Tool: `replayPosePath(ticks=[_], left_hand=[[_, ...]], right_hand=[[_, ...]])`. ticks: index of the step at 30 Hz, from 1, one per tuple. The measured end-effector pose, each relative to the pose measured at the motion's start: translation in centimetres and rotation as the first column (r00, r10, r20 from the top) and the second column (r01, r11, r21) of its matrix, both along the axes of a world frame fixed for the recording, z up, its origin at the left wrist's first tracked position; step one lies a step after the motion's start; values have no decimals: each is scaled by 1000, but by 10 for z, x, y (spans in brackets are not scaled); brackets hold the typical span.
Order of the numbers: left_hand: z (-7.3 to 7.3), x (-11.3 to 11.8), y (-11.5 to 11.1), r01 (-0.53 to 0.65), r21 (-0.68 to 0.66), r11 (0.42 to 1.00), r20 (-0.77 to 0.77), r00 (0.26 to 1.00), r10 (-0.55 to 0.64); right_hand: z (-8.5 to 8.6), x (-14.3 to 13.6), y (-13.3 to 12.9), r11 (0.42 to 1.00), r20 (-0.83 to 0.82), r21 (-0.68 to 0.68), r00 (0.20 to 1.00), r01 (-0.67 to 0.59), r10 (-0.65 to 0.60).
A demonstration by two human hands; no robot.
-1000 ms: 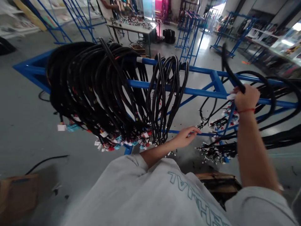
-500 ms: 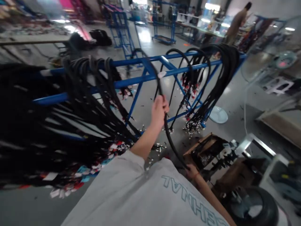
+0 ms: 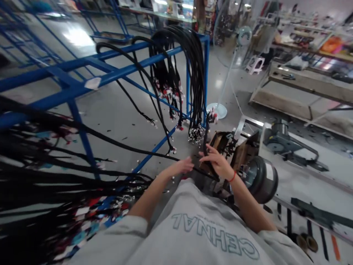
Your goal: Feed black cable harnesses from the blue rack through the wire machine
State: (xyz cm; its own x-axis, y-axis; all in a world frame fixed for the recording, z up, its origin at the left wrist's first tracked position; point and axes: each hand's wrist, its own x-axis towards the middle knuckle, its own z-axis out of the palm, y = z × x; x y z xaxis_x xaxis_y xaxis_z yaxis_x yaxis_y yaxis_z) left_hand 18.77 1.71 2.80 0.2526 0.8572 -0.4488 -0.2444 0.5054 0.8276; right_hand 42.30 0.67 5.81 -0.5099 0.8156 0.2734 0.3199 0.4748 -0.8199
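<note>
A long black wire harness (image 3: 129, 148) runs from the rack at the left, under my left hand (image 3: 183, 166), and bends near my right hand (image 3: 216, 161). My left hand lies over the harness with its fingers stretched out; the fingertips are smeared by motion, and contact is unclear. Between the fingers of my right hand is the harness's end part, which stands up and carries small white and red connectors (image 3: 212, 115). Part of the bend is hidden by my right hand.
A blue rack (image 3: 121, 71) carries bunches of black harnesses (image 3: 193, 55). To the right are an open brown box (image 3: 217, 140), a round black-rimmed machine part (image 3: 266, 180) and a white workbench (image 3: 303, 184). Behind stands a fan (image 3: 244, 36).
The view has swung right. My left hand has come down from the harness at the rack's rail to beside my right hand. The harness's connector end now stands up at my right hand.
</note>
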Motion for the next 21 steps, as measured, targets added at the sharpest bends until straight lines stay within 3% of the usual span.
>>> replayPosePath(ticks=[2, 5, 6, 8, 9, 11, 14, 16, 18, 21], left_hand=[[19, 42, 34, 140, -87, 986, 191, 974, -121], [47, 106, 77, 150, -15, 989, 416, 900, -130], [54, 124, 82, 199, 20, 980, 449, 874, -187], [62, 152, 78, 384, 100, 918, 456, 802, -385], [63, 160, 69, 499, 138, 856, 434, 746, -505], [60, 166, 49, 717, 183, 673, 360, 588, -725], [50, 156, 32, 875, 190, 445, 266, 390, -882], [45, 143, 40, 925, 170, 341, 214, 303, -929], [43, 127, 61, 971, 104, 215, 161, 197, -967], [39, 97, 104, 997, -44, 58, 77, 61, -995]], right_hand=[[-16, -9, -34, 994, 50, -62, 994, -95, 98], [-41, -9, -68, 929, 69, -279, 960, -241, 270], [-44, -3, -72, 920, 35, -342, 975, -193, 218], [-39, 15, -68, 898, -112, -435, 985, 69, -131], [-29, 27, -63, 854, -225, -475, 909, 212, -350], [-2, 49, -48, 749, -463, -560, 616, 354, -637], [44, 73, -32, 641, -637, -604, 197, 474, -746], [62, 80, -29, 538, -659, -612, 2, 579, -752], [65, 78, -29, 455, -661, -626, -121, 633, -741], [40, 55, -31, 343, -599, -691, -238, 636, -765]])
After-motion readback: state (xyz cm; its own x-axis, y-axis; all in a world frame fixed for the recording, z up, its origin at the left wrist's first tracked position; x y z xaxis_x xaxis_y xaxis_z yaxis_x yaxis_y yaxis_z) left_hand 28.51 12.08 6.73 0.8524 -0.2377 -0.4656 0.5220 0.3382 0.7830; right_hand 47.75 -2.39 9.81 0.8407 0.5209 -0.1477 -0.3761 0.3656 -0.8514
